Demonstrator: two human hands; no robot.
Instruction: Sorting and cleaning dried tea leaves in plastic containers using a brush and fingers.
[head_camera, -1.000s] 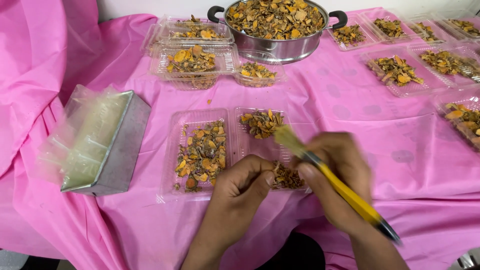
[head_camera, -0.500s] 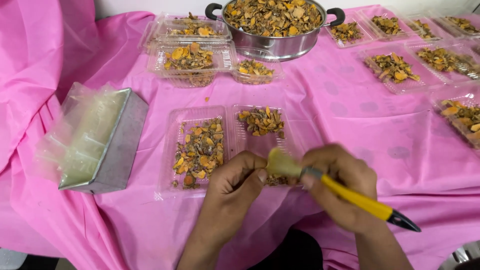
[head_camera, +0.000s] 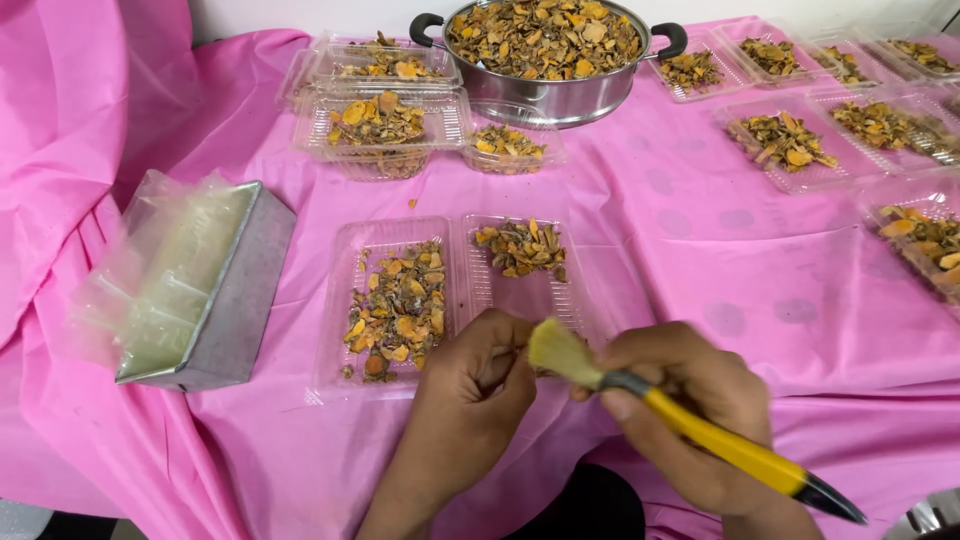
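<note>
Brush held at the pinched piece, over the open clear tray.

Right hand (head_camera: 690, 415) grasps the yellow-handled brush (head_camera: 680, 420), handle trailing toward 4 o'clock, bristles at 10 o'clock touching the left hand (head_camera: 480, 375), whose fingertips pinch a small, barely visible piece above the hinged tray (head_camera: 460, 290).

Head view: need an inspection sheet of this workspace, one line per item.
Surface: table under a wrinkled pink cloth.
Job's things: yellow-handled brush with pale bristles; open clear plastic hinged tray holding orange-brown dried pieces in both halves.
Clutter: steel pot with black handles heaped with the same pieces; further filled clear trays at the back and right; grey metal tin with clear plastic bags.
Grippers: left hand pinches something small, too hidden to identify; right hand grips the brush, bristles beside the left fingertips.
Cables: nothing seen.
Surroundings: white wall behind the pot; dark floor below the table edge.
</note>
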